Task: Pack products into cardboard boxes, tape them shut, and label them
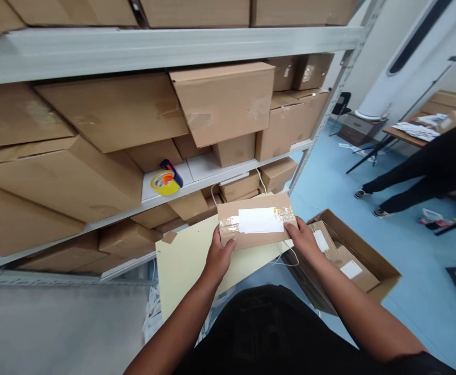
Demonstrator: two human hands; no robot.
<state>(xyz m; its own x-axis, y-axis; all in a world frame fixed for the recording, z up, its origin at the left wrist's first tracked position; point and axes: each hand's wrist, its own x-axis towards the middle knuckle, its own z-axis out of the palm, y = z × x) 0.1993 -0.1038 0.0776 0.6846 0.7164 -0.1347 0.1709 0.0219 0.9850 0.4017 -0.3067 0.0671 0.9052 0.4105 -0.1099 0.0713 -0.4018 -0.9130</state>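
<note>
Both hands hold a small taped box in front of the shelves.

The left hand (219,256) clamps the left end of the box (256,221), thumb on top; the right hand (304,240) pinches its right end. The box sits level above a pale board (181,265), near the shelf edge (228,179), white label up. It looks sealed and labelled; next calls for a steady carry toward the open carton (368,260) at right.

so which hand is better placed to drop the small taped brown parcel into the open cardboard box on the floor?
Probably right hand: it grips the small taped brown parcel on the side nearest the open cardboard box.
</note>
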